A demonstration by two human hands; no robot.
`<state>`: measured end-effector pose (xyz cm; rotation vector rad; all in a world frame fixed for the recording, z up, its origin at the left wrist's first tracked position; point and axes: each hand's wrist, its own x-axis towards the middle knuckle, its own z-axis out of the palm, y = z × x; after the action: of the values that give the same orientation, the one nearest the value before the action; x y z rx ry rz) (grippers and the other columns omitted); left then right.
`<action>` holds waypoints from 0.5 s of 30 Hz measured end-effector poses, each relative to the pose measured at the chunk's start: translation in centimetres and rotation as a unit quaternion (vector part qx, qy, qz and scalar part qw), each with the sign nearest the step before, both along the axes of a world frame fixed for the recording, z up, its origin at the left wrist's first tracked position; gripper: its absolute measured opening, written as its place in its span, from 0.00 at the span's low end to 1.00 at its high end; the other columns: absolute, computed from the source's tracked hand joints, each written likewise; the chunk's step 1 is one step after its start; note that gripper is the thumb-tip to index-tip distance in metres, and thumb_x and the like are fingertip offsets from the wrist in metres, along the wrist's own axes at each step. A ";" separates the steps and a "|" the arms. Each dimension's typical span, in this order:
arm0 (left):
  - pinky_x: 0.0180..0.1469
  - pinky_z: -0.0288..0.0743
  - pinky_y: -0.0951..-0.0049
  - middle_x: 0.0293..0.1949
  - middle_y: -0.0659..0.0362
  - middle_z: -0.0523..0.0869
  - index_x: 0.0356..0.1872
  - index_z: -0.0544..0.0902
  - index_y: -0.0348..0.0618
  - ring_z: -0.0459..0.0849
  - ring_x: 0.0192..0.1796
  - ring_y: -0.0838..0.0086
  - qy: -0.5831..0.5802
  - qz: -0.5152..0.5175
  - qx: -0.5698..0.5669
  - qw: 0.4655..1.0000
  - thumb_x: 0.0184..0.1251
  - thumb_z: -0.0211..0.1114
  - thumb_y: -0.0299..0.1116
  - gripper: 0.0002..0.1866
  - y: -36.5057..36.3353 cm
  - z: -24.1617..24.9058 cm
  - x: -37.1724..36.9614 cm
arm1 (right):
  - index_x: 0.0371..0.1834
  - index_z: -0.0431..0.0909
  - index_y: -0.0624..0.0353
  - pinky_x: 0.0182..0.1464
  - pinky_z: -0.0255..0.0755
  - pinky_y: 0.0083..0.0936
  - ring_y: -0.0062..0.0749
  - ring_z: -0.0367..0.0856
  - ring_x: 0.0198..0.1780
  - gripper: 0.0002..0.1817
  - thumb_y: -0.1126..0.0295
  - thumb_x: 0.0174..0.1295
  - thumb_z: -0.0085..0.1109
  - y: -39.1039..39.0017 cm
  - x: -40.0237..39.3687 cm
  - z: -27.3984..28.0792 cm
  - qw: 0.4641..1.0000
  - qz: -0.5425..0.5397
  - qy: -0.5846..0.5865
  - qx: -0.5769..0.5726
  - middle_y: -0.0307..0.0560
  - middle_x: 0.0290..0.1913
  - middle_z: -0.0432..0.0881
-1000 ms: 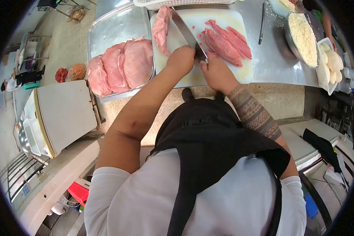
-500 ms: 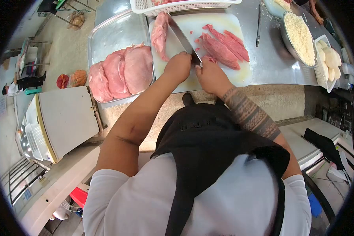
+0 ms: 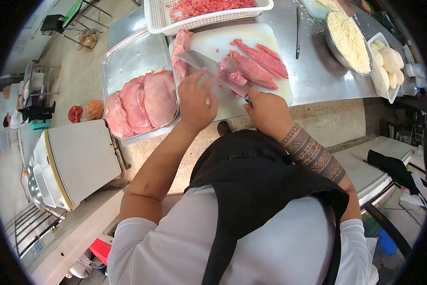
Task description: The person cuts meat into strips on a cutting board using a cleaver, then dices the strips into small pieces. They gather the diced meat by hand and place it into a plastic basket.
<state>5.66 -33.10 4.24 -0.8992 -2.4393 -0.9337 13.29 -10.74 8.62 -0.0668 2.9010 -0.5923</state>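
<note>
Two bare hands here, apart: the right hand [image 3: 270, 111] is closed round the handle of a broad knife [image 3: 218, 73], and the left hand [image 3: 197, 102] is open, fingers loosely spread, close to the blade. That blade slants over the white cutting board [image 3: 282, 90], its tip up at the pale meat strip [image 3: 181, 52]; whether they touch, I cannot tell. Right of the blade lie red meat slices [image 3: 251, 69], small scraps beside them. Over on the left, three big raw meat cuts [image 3: 140, 102] sit side by side in a metal tray [image 3: 128, 54]. All on a steel bench [image 3: 313, 80]! Beyond the board, diced meat [image 3: 211, 6] fills a white perforated basket [image 3: 211, 24]; off right, a dark rod [image 3: 298, 33], then a metal bowl [image 3: 334, 47] heaped with pale shreds [image 3: 348, 40].
</note>
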 end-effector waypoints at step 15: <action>0.80 0.42 0.17 0.86 0.51 0.62 0.77 0.77 0.57 0.52 0.88 0.41 0.016 -0.120 -0.367 0.922 0.75 0.65 0.43 0.29 3.9 -1.9 -1.8 | 0.43 0.75 0.58 0.44 0.81 0.48 0.51 0.88 0.43 0.09 0.68 0.68 0.65 5.3 7.3 0.9 0.993 0.077 0.074 0.056 0.51 0.35 0.86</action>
<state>3.86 -29.16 2.34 -1.4605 -2.7123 -0.0161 20.60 -5.44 9.54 -0.3307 3.0280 -0.4135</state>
